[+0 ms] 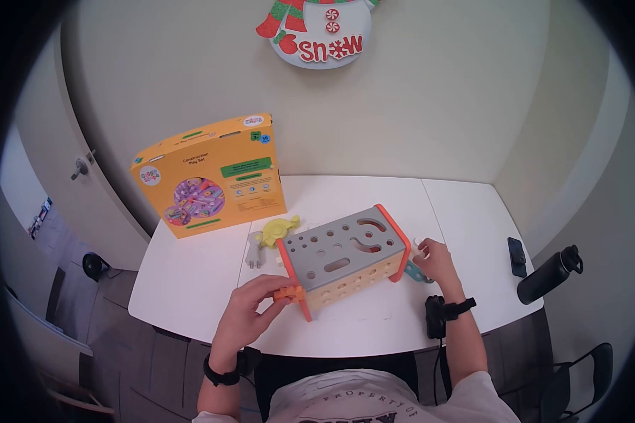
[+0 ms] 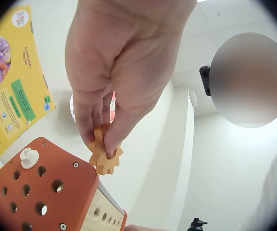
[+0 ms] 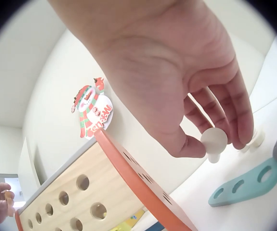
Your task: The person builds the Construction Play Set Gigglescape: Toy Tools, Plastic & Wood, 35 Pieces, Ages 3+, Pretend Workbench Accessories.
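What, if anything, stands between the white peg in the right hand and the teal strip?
Nothing visible: in the right wrist view, only bare tabletop shows between the peg pinched by the right hand and the strip. The red panel stands off to one side.

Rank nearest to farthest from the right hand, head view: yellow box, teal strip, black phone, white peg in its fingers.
1. White peg: pinched in the right hand.
2. Teal strip: on the table, just left of that hand.
3. Black phone: out to the right, near the table's edge.
4. Yellow box: far left, standing at the back.
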Available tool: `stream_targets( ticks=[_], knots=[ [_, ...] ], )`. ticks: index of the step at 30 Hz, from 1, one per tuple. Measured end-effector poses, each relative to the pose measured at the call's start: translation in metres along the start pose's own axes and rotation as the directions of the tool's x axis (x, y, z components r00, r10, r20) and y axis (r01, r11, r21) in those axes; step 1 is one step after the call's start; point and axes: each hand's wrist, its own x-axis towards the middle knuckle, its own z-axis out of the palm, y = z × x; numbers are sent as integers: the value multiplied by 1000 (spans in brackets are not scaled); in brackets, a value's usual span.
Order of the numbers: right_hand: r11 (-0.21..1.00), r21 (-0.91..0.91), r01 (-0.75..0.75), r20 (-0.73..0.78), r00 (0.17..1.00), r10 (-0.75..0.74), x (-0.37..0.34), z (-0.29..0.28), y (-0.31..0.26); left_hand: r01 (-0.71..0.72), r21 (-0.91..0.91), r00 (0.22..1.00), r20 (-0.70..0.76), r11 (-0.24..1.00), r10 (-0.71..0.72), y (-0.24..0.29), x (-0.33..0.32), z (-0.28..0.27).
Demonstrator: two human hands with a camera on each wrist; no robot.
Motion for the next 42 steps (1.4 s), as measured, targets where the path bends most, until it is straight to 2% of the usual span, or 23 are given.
stream_targets(
  ticks=[3, 10, 13, 18, 31, 42],
  knots=[
    [998, 60, 22, -55, 998, -19, -10, -3, 4, 1, 30, 1000, 27, 1000, -2, -6, 0, -2],
    [978, 210, 5, -6, 1000, -4, -31, -11, -2, 58, -9, 997, 48, 998, -58, -3, -1, 5],
    [966, 253, 42, -17, 999, -39, -36, -21, -9, 78, 52, 993, 87, 996, -82, 1, 1, 8],
    [937, 341, 74, -21, 997, -71, -39, -27, -18, 25, 86, 991, 128, 996, -36, 1, 2, 8],
    [939, 335, 78, -15, 997, -77, -43, -32, -28, 0, 203, 977, 208, 979, -44, -13, 1, 0],
    [941, 334, 60, 2, 998, -65, -43, -29, -28, -4, 209, 962, 267, 978, -53, -13, 1, 4]
  ],
)
